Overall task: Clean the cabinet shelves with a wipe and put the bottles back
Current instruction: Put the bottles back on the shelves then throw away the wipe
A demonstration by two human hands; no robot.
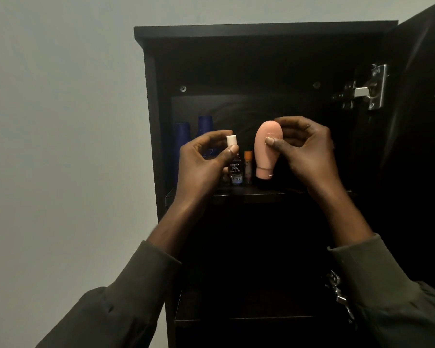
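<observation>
My left hand (pixel 206 159) pinches a small clear bottle with a white cap (pixel 232 151) just above the upper shelf (pixel 261 194) of a dark open cabinet (pixel 261 31). My right hand (pixel 304 149) grips a peach tube (pixel 266 149) that stands upside down on its dark cap, at the shelf or just above it. Between the two stands a small vial with an orange cap (pixel 248 165). Two tall blue bottles (pixel 183 139) stand at the back left of the shelf. No wipe is in view.
The cabinet door (pixel 422 121) stands open on the right, with metal hinges (pixel 367 89) at top and lower down (pixel 337 292). A lower shelf (pixel 236 317) lies in deep shadow. A plain grey wall (pixel 60 121) is to the left.
</observation>
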